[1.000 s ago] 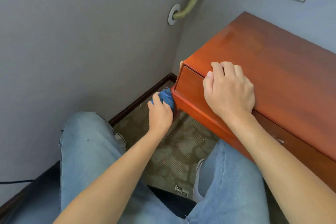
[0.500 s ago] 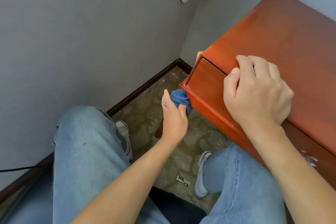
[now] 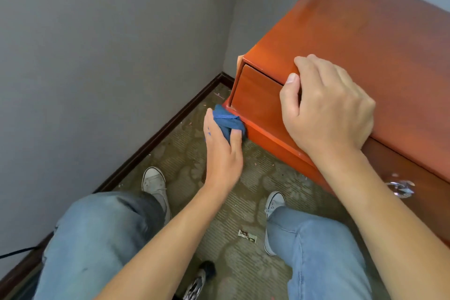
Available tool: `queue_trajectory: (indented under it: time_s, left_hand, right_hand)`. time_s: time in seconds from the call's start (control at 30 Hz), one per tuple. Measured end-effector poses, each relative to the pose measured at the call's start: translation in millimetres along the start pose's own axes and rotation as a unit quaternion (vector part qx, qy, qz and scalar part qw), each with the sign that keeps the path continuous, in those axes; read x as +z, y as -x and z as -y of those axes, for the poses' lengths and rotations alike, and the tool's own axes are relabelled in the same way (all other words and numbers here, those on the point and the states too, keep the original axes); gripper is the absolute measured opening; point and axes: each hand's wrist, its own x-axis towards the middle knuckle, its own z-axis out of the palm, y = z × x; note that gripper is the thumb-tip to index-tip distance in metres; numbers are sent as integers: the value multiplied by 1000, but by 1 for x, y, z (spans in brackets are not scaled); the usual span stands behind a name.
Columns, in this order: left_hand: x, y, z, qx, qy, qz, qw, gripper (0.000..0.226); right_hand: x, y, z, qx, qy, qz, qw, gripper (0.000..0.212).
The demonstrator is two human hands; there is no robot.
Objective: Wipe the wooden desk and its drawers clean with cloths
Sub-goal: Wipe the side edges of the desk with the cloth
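Left hand (image 3: 222,151) clenches the bunched blue cloth (image 3: 229,122) vs the orange-red wooden table (image 3: 353,39) base corner, 9 o'clock of the drawer front (image 3: 258,95). Right hand (image 3: 326,107) grips the top edge w/ curled fingers; best keep that brace, press firmly and drag the cloth along the bottom rail.

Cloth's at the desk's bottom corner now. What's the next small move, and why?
Probably slide the blue cloth rightward along the desk's lower rail. The left hand holds it bunched against the rail's near corner, and the right hand grips the desk top's edge.

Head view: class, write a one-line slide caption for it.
Left hand wipes the desk's lower corner with a blue cloth; right hand grips its top edge.
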Motion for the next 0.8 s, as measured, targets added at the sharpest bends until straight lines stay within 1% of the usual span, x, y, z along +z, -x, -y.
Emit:
queue_trajectory:
  time_s: [0.07,0.17,0.2,0.27,0.3,0.33,0.37,0.4,0.43,0.47,0.5,0.53,0.6,0.63,0.7,0.77,0.8]
  left_hand:
    - [2,5,-12,102,-76,-1,992,80]
    - [10,5,-24,217,-186,-48,957,80]
    - [15,5,-25,258,-211,-57,941,78]
    - [22,8,-23,344,-257,-51,902,72]
    - [24,10,-23,370,-261,-43,891,67]
    - [22,11,-23,383,-249,-27,889,59]
    - [17,12,-28,366,-232,4,901,53]
    - [10,9,-33,330,-200,39,922,54]
    - [3,3,-32,308,-172,58,934,52]
    - [-7,-4,-29,295,-169,47,939,42]
    - [-20,-12,-26,278,-190,14,942,28]
    - [-30,-20,-19,256,-207,-18,944,21]
    - [-43,-38,2,218,-214,-41,951,38]
    - [-46,-42,10,179,-185,-32,966,46]
    - [-41,-45,22,93,-88,10,992,63]
    - [-31,-40,35,56,-28,52,997,78]
    - [-26,-38,44,53,-13,54,997,81]
  right_hand:
    - [3,4,3,0,6,-16,1000,39]
    - [4,7,7,2,6,-22,1000,40]
    - [4,7,8,8,9,-25,1000,40]
    - [5,7,11,20,11,-33,999,39]
    - [5,6,13,23,9,-33,999,38]
    - [5,6,14,23,10,-28,999,39]
    - [4,6,15,25,12,-21,999,39]
    - [2,6,14,26,12,-13,999,40]
    - [0,6,14,29,6,-2,1000,41]
    - [-2,5,14,32,-5,14,999,42]
    - [-5,5,14,38,-21,32,999,42]
    - [-8,6,15,45,-40,48,997,43]
    - [-13,14,19,45,-66,63,995,48]
    - [-13,20,22,37,-61,68,995,52]
    - [-11,25,27,28,-37,72,996,56]
    - [-10,22,31,48,-28,62,997,55]
    - [-9,21,32,58,-24,55,997,54]
